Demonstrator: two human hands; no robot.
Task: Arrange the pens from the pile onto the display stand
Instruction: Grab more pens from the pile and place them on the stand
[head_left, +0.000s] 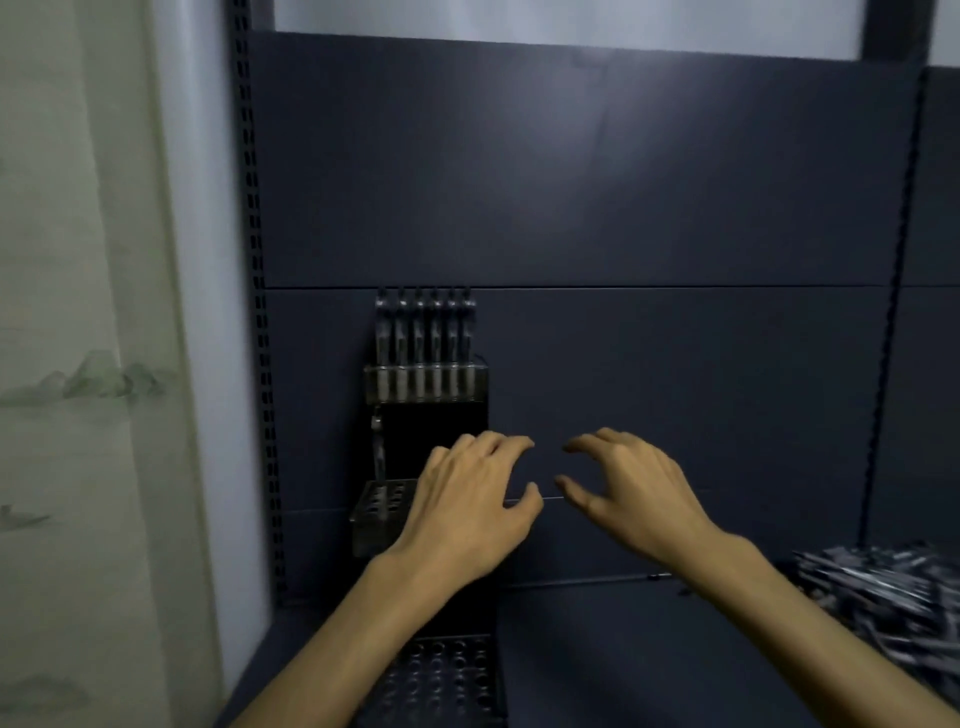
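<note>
Though loosely curled, both hands (470, 501) empty.

Back panel (597, 171): dark blue-grey, flat, with thin horizontal seams; it fills the middle of the view
Left upright (254, 291): dark metal post with a column of small slots; it runs down the panel's left edge
Right upright (898, 234): a second slotted post, near the right edge
Wall hanging (67, 338): pale cloth or paper at far left; faint green-grey mountain shapes painted on it
Pale strip (561, 23): light surface above the panel's top edge
Shelf (649, 660): dark, flat, below the panel
</note>
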